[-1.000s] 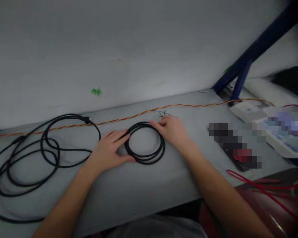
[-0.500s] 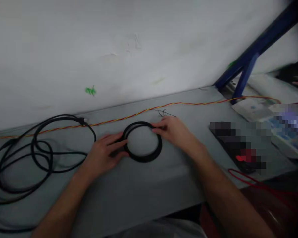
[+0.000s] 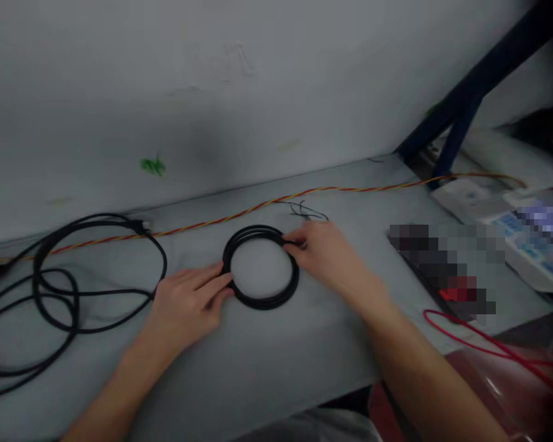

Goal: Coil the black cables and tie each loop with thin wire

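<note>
A small round coil of black cable [image 3: 266, 303] lies on the grey table between my hands. On its left side, my left hand [image 3: 187, 304] has its fingers and thumb closed around the loops. At the upper right of the ring, my right hand [image 3: 327, 253] pinches the cable between thumb and fingers. Left of my left hand, a longer black cable [image 3: 104, 332] spreads in loose, overlapping loops, with a plug [image 3: 144, 227] at its top. Several thin black ties or wires [image 3: 303, 212] lie just behind my right hand.
A twisted red and yellow wire [image 3: 239, 214] runs along the back of the table [image 3: 258, 362], by the white wall [image 3: 239, 135]. At right are a blue metal frame [image 3: 463, 113], a dark object [image 3: 415, 264] partly pixelated, and a red cable [image 3: 483, 336] over the edge.
Both hands keep their hold on the coil, whose loops show slightly more spread. The view has shifted a little, so the loose cable appears farther left.
</note>
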`<state>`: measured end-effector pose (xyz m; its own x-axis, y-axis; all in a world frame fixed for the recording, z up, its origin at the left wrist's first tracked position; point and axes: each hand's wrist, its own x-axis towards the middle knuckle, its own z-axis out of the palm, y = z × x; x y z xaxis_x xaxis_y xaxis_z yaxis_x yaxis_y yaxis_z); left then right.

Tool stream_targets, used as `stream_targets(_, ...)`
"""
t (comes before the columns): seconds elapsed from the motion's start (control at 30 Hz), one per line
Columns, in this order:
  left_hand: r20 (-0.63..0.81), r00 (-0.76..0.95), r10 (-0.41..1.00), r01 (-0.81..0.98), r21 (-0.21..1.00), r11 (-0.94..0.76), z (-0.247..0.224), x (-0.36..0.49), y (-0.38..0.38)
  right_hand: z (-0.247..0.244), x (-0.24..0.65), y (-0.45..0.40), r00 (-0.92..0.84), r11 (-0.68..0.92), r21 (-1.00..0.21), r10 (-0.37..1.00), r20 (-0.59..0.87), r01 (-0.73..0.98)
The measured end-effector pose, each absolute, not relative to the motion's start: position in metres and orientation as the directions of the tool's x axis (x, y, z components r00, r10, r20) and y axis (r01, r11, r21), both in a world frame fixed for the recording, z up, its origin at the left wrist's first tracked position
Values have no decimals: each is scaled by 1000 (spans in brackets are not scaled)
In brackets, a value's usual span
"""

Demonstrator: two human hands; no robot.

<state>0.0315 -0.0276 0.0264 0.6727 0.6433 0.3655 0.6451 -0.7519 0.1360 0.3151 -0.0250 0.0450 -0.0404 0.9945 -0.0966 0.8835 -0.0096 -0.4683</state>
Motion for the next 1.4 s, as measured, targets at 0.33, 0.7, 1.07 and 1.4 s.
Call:
stream_targets(0.33,226,694,683,691,56,-721,35,41,-46,43,294,-36,196,-240,-243,961,-192,940)
stream_targets(0.7,252,555,793,818,7,-575,20,60,-82,41,286,-37,143,-172,-196,978,-153,965)
stream_targets(1.07,226,425,877,870,166,-464,11,60,-61,37,283,-38,-2,-77,-374,979,-206,924)
stream_targets(1.4,186,319,929,920,173,-351,3,68,-58,45,262,-56,-141,36,-374,956,-258,927)
